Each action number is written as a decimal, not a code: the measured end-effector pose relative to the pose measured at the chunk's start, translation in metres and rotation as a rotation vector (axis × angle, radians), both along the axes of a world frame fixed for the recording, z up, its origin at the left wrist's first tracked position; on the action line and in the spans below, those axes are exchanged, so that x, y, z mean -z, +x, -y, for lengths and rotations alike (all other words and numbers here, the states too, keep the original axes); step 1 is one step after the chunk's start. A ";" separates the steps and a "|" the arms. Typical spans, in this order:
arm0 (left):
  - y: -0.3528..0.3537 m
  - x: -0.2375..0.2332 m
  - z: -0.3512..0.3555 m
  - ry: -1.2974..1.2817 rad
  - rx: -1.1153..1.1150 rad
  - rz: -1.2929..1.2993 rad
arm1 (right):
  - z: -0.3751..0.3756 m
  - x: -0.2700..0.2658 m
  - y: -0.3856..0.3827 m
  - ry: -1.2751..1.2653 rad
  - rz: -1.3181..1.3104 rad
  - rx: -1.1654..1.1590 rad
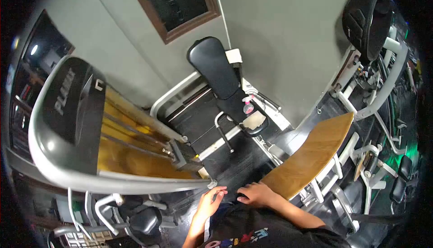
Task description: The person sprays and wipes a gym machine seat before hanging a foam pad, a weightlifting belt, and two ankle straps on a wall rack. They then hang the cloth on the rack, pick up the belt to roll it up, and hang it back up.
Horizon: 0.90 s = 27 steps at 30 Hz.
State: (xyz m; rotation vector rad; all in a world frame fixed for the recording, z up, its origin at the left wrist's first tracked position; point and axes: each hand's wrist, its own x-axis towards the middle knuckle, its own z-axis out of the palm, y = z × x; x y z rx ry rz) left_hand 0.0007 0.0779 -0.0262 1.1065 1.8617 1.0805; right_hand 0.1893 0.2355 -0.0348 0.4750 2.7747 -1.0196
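My left hand [210, 202] is in front of my black shirt [243, 225], near the lower end of the weight machine's grey frame. Its fingers stretch to the right with the thumb apart, and nothing shows in it. Close by on the right, my right hand [258, 194] has loosely bent fingers, with a dark gap between thumb and forefinger and no held thing visible. It is beside the lower end of a curved wooden board [311, 153]. Ahead, a pink-and-clear bottle [248, 106] and a pale cloth [254, 120] rest on a black machine seat [258, 130].
A tall weight machine [67, 112] with a yellowish panel rises on my left. The seat's black backrest [213, 63] faces me near the grey wall [275, 36]. More gym machines [372, 157] stand along the right, and another black seat [146, 219] is at lower left.
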 end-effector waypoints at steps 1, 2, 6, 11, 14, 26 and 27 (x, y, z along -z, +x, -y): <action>-0.005 -0.002 -0.014 0.012 0.045 0.021 | -0.003 0.006 0.003 -0.072 -0.043 0.038; -0.011 -0.005 -0.027 -0.066 0.075 0.024 | -0.007 0.012 0.005 -0.106 0.062 0.016; -0.034 -0.006 -0.085 -0.164 0.216 0.070 | -0.020 0.028 0.006 -0.145 0.302 0.118; -0.062 0.058 -0.154 -0.096 0.342 0.214 | -0.047 0.029 -0.015 -0.252 0.332 0.252; -0.077 0.097 -0.203 -0.145 0.441 0.237 | -0.074 0.035 -0.036 -0.278 0.280 0.327; -0.190 0.431 -0.333 -0.438 0.649 -0.351 | -0.241 0.210 -0.167 -0.425 -0.077 0.960; -0.190 0.396 -0.369 -0.496 0.566 -0.252 | -0.265 0.244 -0.176 -0.235 -0.192 0.964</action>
